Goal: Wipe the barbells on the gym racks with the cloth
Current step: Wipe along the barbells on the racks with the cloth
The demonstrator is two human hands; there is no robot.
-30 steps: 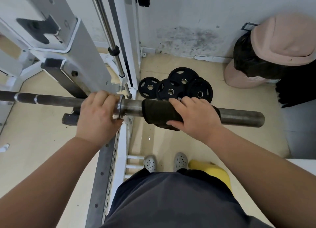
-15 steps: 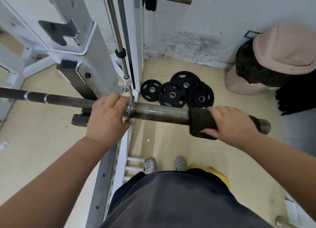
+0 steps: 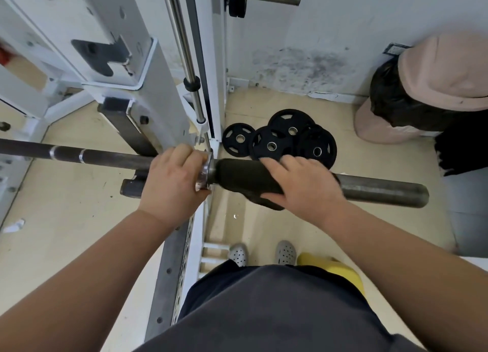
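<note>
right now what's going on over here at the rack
A person is wiping a barbell that rests on a white gym rack. The left hand grips the bar just inside the collar, steadying it. The right hand holds a dark cloth wrapped round the sleeve, up against the collar, with the outer end of the sleeve bare. Black weight plates lie on the floor beyond.

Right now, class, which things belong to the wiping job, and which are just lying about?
Job: long dark steel barbell; dark cloth round its sleeve; left hand gripping bar; right hand holding cloth; white metal rack.
Lying about: black round weight plates; pink lidded bin.
</note>
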